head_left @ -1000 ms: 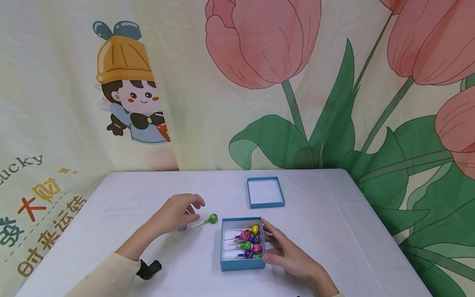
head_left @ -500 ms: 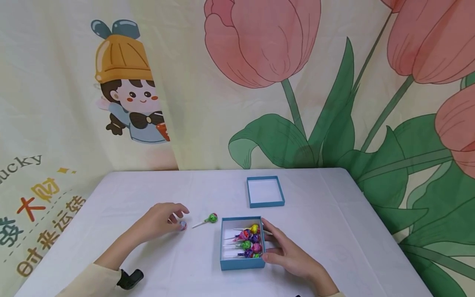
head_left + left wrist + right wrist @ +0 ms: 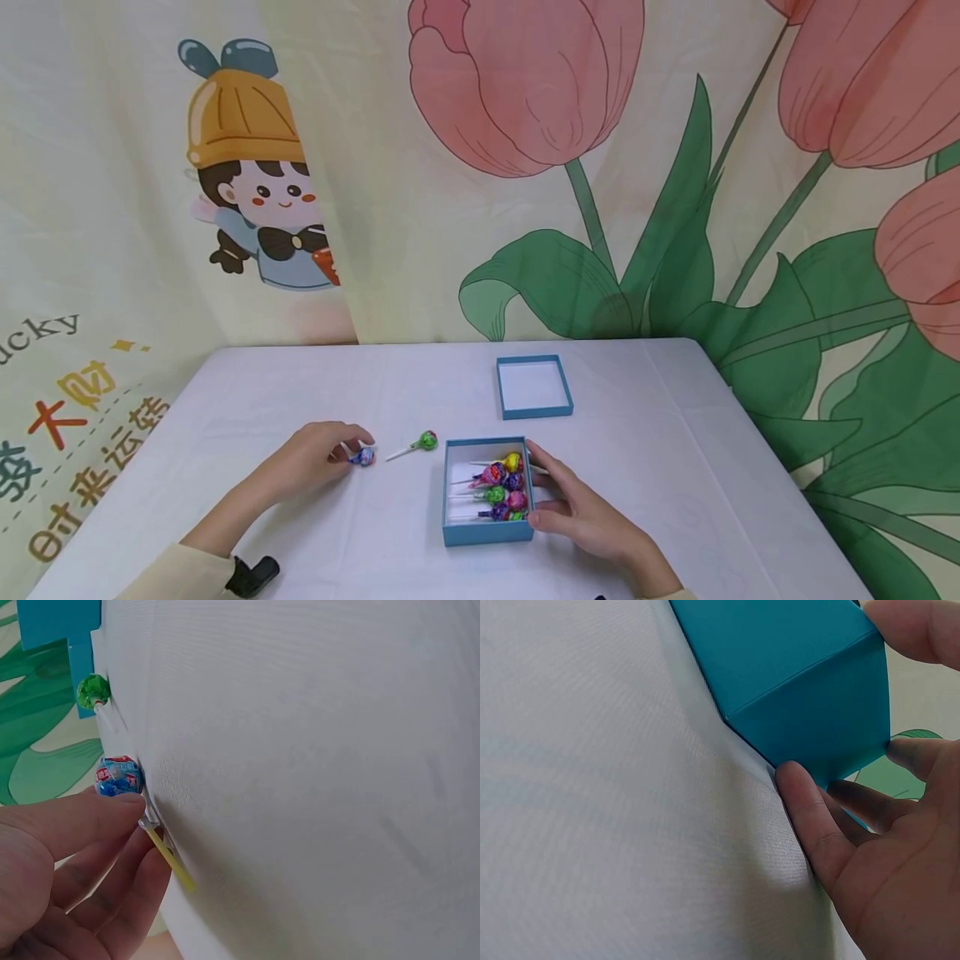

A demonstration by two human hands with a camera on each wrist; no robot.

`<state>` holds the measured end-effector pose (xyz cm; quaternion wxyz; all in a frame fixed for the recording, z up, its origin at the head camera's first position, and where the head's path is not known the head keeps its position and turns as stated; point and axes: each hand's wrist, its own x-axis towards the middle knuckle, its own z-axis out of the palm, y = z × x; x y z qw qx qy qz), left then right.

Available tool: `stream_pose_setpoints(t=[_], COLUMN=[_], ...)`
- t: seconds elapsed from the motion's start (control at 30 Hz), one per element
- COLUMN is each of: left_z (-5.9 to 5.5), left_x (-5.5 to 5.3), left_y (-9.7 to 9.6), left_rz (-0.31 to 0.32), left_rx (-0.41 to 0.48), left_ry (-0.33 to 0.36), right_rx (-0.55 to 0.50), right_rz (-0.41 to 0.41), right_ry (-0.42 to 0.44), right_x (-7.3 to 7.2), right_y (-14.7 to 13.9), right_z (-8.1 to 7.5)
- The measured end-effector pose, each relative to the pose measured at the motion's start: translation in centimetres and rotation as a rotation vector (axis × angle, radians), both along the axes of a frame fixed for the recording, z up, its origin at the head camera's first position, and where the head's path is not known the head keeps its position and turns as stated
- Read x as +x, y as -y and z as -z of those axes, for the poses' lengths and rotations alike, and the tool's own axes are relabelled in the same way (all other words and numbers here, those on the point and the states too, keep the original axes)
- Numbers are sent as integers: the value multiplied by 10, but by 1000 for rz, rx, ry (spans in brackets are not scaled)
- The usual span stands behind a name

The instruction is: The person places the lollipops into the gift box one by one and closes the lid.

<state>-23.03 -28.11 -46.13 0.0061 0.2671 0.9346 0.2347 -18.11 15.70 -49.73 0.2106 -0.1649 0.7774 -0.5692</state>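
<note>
My left hand [image 3: 311, 460] pinches a blue-wrapped lollipop [image 3: 363, 457] between thumb and fingers at the left of the table. In the left wrist view the lollipop's pale yellow stick [image 3: 172, 862] points down past the fingers, close to the cloth. A green-wrapped lollipop [image 3: 427, 440] lies just right of that hand. Beside it stands a blue box [image 3: 489, 533] with several colourful lollipops [image 3: 495, 475] inside, sticks toward the left. My right hand [image 3: 588, 518] holds the box's right side, thumb at the near corner and fingers along the wall [image 3: 817, 712].
A shallow blue-rimmed lid [image 3: 537, 412] with a white inside lies behind the box. White cloth [image 3: 660, 450] covers the table. A printed curtain [image 3: 390, 250] hangs at the table's back edge.
My left hand has moved left and slightly nearer, from beside the green lollipop to the blue one, which it now pinches. The right hand stays on the box.
</note>
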Motion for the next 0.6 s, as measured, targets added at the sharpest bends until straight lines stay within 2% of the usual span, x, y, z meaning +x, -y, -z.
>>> stream_pose_setpoints(t=[0.17,0.4,0.6], left_z=[2,6,2], left_x=[0,-1,-1], left_y=[-1,-3,-6], left_rz=[5,-6,-10], left_rx=[-10,-28,-23], left_ry=[-24,-21,-30], right_rx=[2,-3,-4], right_rz=[1,5,8], right_ry=[-3,-2,-5], right_x=[0,0,0], right_y=[0,1,1], right_z=[0,-1,-1])
